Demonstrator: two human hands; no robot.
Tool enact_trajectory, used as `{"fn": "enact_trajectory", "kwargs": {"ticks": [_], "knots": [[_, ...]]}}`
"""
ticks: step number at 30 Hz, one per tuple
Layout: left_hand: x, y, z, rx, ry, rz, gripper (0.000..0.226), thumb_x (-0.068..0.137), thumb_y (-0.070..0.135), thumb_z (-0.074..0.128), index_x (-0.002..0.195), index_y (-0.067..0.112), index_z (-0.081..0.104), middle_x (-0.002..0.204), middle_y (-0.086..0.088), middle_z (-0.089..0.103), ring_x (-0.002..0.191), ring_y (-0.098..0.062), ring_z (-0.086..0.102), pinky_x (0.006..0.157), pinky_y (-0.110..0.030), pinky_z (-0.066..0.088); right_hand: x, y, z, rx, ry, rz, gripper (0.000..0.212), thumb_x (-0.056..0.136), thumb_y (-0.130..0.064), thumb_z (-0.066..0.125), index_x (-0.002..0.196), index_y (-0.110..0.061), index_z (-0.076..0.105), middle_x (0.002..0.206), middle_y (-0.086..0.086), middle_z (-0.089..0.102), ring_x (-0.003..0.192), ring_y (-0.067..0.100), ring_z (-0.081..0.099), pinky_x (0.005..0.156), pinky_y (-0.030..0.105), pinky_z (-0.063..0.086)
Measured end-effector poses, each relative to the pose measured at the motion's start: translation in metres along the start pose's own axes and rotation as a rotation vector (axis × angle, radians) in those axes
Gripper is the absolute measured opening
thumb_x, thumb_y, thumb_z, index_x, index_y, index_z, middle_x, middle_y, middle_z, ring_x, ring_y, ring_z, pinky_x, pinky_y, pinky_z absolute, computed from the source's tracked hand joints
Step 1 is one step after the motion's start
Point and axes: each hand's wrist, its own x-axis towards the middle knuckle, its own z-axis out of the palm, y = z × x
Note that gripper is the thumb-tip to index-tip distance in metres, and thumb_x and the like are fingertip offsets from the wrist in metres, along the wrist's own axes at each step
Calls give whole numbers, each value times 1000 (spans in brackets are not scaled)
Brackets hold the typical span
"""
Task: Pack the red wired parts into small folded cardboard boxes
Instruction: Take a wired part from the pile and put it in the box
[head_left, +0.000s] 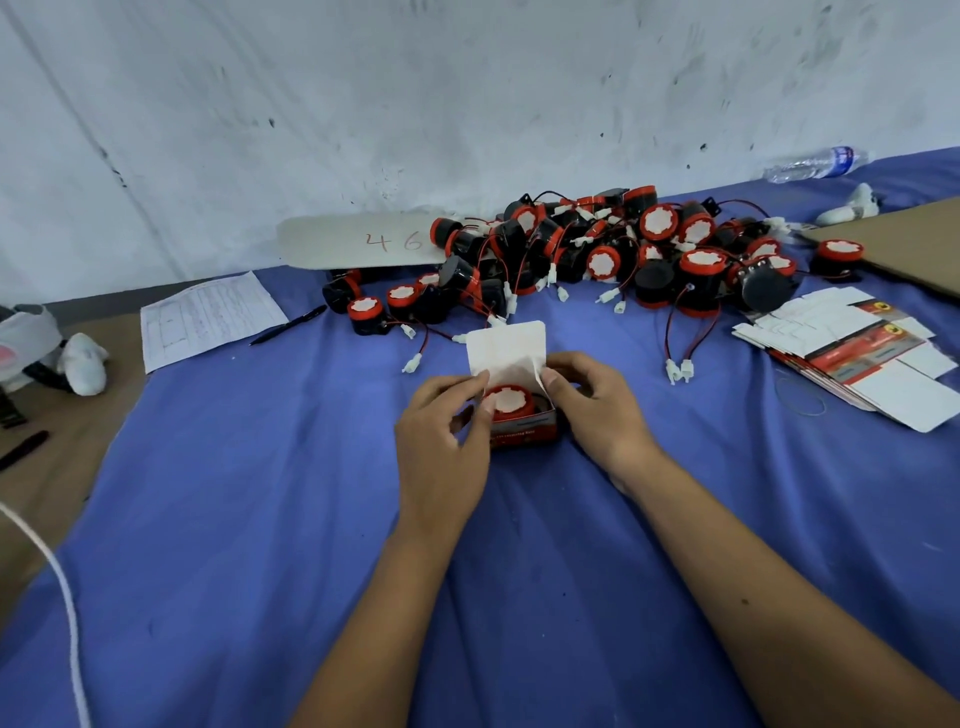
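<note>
- Light is soft and even, fairly bright, with no single strong source showing; the grey-white wall (467, 104) is evenly lit from edge to edge.
- Shadows are faint: only a thin dark rim lies under the hands and forearms on the blue cloth (260, 519).
- No harsh glare; the white caps in the pile of parts (597, 249) look slightly washed out, losing surface detail.
- Wide-angle bending is plain: the far edge of the bench curves, and the corners stretch.
- Sharpness is moderate at the centre; the water bottle (815, 163) and the printed sheet (208, 317) are soft, their text unreadable.
- Fine detail looks smeared throughout.
</note>
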Motion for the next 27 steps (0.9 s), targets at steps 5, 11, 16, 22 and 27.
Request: {"fn": "enact_trajectory", "kwargs": {"ticks": [5,11,16,22,27], "knots": [[0,3,6,-87,44,-166,36,92,-4,66,118,18,77,112,6,70,101,5,65,73,-7,51,-3,-4,3,-2,-51,8,21,97,-43,61,110,-28,67,106,-12,71,95,13,68,85,37,57],[4,0,14,-343,118,-497,33,86,-7,68,105,19,77,100,4,78,95,-11,74,75,-28,61,-7,-4,6,-204,-49,-79,26,88,-25,74,113,-25,66,101,-16,68,86,6,62,72,20,46],[5,4,16,-359,134,-594,29,84,-2,74,93,25,80,87,11,79,85,-6,74,71,-25,59,-11,-9,19,-174,57,16,31,77,-40,80,98,-27,63,92,-15,69,84,6,64,72,29,52],[5,10,15,-297,147,-650,22,80,7,78,88,27,75,86,12,76,85,-7,71,72,-30,59,-2,-15,16,34,-45,191,30,73,-18,87,99,-18,73,95,-3,76,93,19,73,86,42,60],[14,18,20,-289,78,-739,20,81,8,72,88,26,71,89,9,74,86,-11,70,69,-28,55,7,-20,12,44,-165,258,27,79,-9,83,103,-5,74,103,11,76,104,30,71,96,51,55]]}}
